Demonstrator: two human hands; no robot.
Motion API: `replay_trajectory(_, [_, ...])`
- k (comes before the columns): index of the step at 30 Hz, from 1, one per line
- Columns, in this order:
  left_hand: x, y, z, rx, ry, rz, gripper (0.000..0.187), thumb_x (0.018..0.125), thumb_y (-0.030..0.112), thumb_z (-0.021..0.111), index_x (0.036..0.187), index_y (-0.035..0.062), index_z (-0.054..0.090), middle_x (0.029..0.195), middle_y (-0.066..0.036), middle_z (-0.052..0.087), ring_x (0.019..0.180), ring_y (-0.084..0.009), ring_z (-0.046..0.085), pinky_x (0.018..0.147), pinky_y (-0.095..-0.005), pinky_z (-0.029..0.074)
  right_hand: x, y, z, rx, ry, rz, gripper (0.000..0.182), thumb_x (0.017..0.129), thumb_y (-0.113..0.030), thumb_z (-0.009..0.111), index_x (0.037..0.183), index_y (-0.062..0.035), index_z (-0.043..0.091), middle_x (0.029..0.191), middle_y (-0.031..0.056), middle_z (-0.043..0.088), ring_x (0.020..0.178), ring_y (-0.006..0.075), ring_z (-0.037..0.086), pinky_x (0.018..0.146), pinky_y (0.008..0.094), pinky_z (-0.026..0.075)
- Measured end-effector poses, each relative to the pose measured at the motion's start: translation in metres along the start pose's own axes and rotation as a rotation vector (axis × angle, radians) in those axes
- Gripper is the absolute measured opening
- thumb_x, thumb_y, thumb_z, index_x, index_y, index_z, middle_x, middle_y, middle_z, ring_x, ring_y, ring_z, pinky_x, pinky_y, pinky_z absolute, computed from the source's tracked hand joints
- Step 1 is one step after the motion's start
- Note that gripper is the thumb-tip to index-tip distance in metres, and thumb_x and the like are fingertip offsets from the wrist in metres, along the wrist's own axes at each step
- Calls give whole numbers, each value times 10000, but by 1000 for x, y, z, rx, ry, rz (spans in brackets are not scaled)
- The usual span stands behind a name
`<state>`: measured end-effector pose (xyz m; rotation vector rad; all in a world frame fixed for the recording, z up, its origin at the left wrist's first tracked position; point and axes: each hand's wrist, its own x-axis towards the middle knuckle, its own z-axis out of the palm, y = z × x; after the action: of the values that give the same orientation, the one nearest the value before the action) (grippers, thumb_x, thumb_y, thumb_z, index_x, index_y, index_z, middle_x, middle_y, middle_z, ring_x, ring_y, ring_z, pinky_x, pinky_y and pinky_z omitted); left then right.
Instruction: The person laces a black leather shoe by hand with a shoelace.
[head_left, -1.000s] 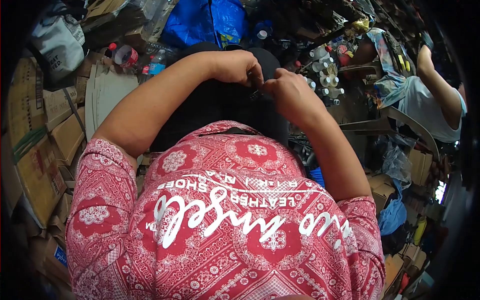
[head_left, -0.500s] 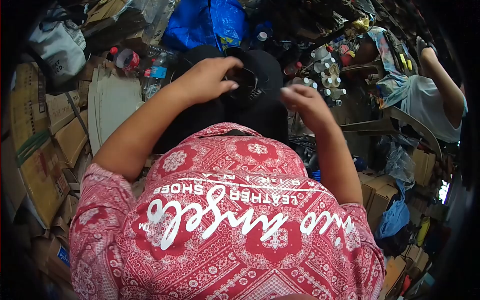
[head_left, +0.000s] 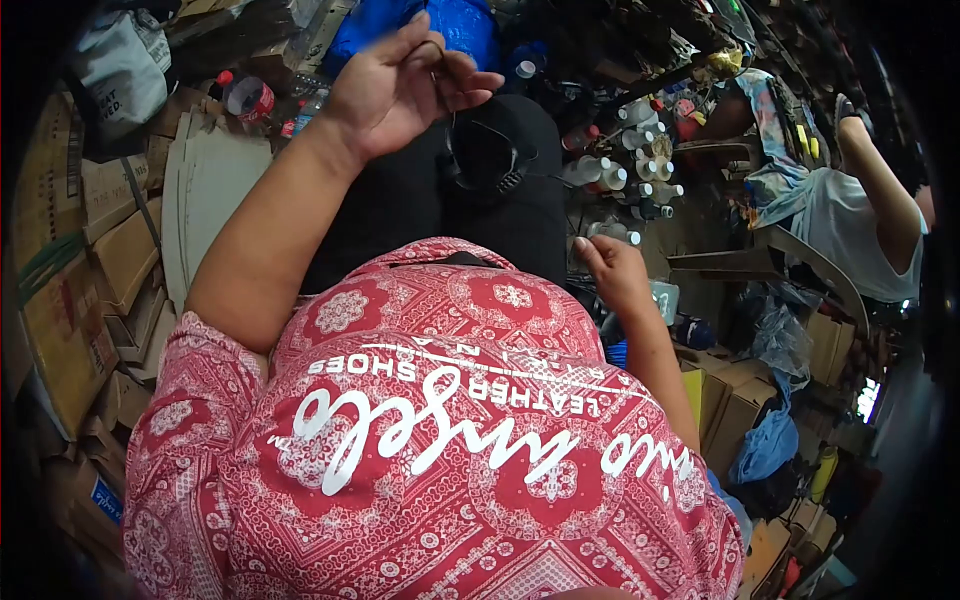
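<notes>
My left hand (head_left: 400,90) is raised above my dark-trousered legs, in front of the blue bag (head_left: 478,32). Its fingers are curled round a thin dark strand. Below it, on my lap, lies a black cable or strap loop (head_left: 508,180) with a ridged piece. My right hand (head_left: 615,268) hangs to the right of my thigh near the plastic bottles (head_left: 645,165), thumb and fingers closed together; whatever may be between them is too small to make out.
Flattened cardboard (head_left: 65,300) and a pale curved panel (head_left: 210,200) lie on the left. At the right are cardboard boxes (head_left: 735,400), a light blue plastic bag (head_left: 768,440) and another person in a white garment (head_left: 855,225). Empty bottles (head_left: 250,98) lie at upper left.
My left hand has risen away from my lap, lifting the thin strand. My right hand has moved down, away from my knee.
</notes>
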<state>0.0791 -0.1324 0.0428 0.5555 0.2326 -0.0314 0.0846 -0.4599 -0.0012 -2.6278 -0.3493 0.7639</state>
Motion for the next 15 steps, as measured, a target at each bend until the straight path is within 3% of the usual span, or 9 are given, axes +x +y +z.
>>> replay_trajectory(1, [14,3,-16,92,-87,-29,414,967,357,480,625,138,396,604,6,445,555,-128,438,606,-291,389,-2,7,1,-3,0,4,259,922,-274,564,886,-32,651,745,124,642,663,258,572,681,338,432])
replay_trajectory(2, [29,10,-31,183,-173,-57,445,983,344,451,598,152,340,566,22,363,530,-125,384,627,-289,362,-4,20,3,-120,125,-181,288,923,-291,546,798,-37,601,708,144,607,669,304,560,661,375,411])
replay_trajectory(4, [38,23,-46,316,55,-90,503,979,336,462,541,169,281,491,46,240,447,-90,256,569,-279,324,-17,33,10,-243,231,-364,343,924,-308,528,709,-42,552,670,164,573,675,351,548,642,412,390])
replay_trajectory(9, [51,8,-39,318,-110,-27,457,974,327,475,577,163,321,496,48,248,447,-86,239,524,-262,292,-13,13,18,-201,302,-355,353,922,-305,524,665,-64,503,627,132,551,648,340,544,674,418,359])
replay_trajectory(10, [36,-13,0,259,95,2,432,973,322,475,593,163,343,501,45,240,450,-97,235,507,-255,268,-13,2,19,-192,353,-395,341,919,-300,531,671,-67,505,626,129,552,652,337,546,683,417,359])
replay_trajectory(12, [18,-42,4,262,-166,-68,431,972,314,473,588,165,346,510,35,241,452,-110,237,510,-252,264,-11,-18,19,-264,382,-535,328,906,-297,554,672,-70,515,650,129,570,668,333,554,711,405,365])
replay_trajectory(13, [21,-33,-5,286,98,89,437,977,310,464,585,159,340,508,25,260,457,-120,269,521,-276,268,-3,11,23,-282,357,-390,329,903,-294,558,672,-66,507,656,127,574,672,336,549,715,405,366])
replay_trajectory(14, [36,8,-54,114,-112,74,455,981,311,456,576,150,329,517,18,275,485,-132,324,567,-308,350,6,46,26,-296,337,-242,329,900,-292,561,672,-63,500,662,124,578,676,339,544,719,405,366])
replay_trajectory(15, [32,10,-75,163,-43,27,432,984,317,449,599,137,370,559,-2,383,521,-144,388,620,-333,397,6,54,25,-232,282,-344,303,912,-306,556,726,-67,559,652,65,572,643,256,541,685,353,375])
